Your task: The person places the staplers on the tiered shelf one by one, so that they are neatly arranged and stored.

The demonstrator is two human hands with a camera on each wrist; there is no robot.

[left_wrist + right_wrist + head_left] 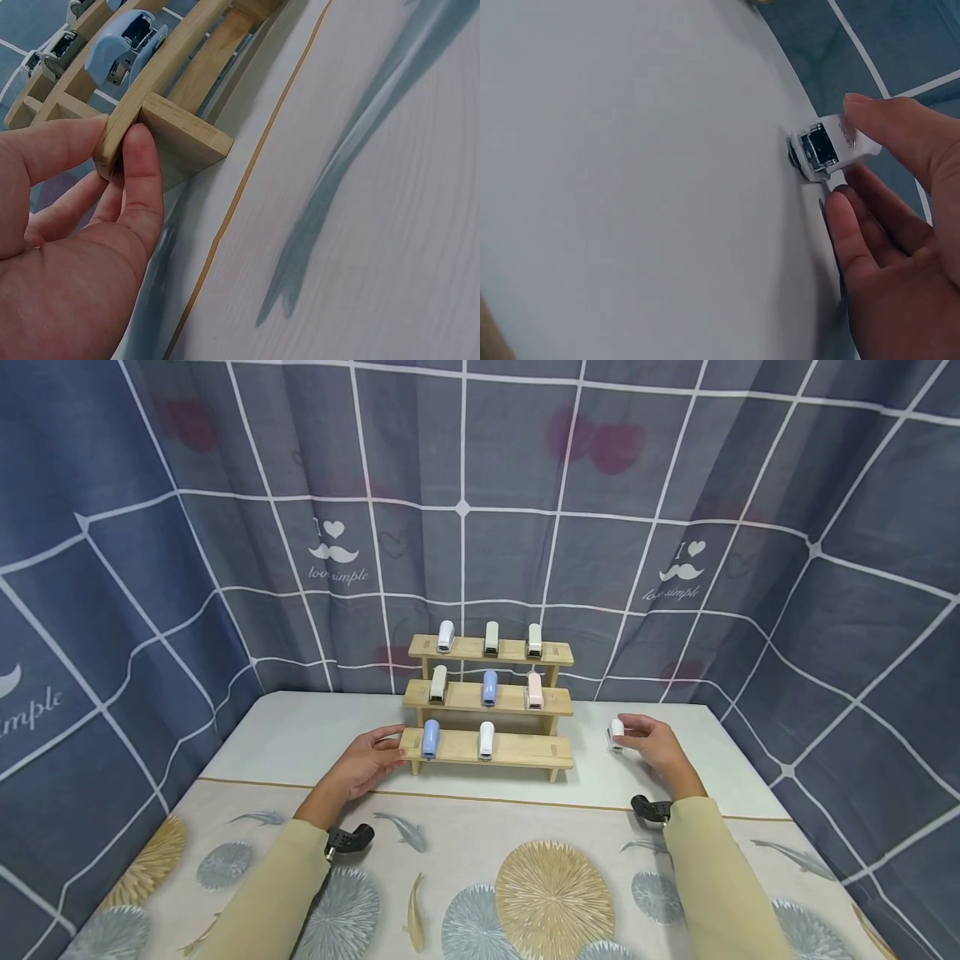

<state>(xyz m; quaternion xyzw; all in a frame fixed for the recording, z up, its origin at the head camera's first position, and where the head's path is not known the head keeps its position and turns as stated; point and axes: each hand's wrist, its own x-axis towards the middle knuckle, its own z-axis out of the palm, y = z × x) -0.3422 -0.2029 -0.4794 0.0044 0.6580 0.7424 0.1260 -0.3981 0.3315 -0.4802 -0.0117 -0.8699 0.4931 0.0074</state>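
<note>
A three-step wooden stand (525, 748) bears small staplers on each step. My left hand (373, 758) pinches the left end of its lowest board between thumb and fingers, as the left wrist view shows close up. Nearest to that hand sits a blue stapler (431, 739), with a white stapler (486, 741) to its right on the same step. To the right of the stand, my right hand (651, 745) holds another white stapler (841, 144) by its sides. Its metal front end faces the white board in the right wrist view, close over the surface.
On the middle step stand an off-white stapler (438, 685), a blue one and a pink stapler (534, 691). Three pale ones line the top step. A white board (285, 735) lies under the stand, on a patterned tablecloth (420, 877). Checked curtains (510, 560) surround the table.
</note>
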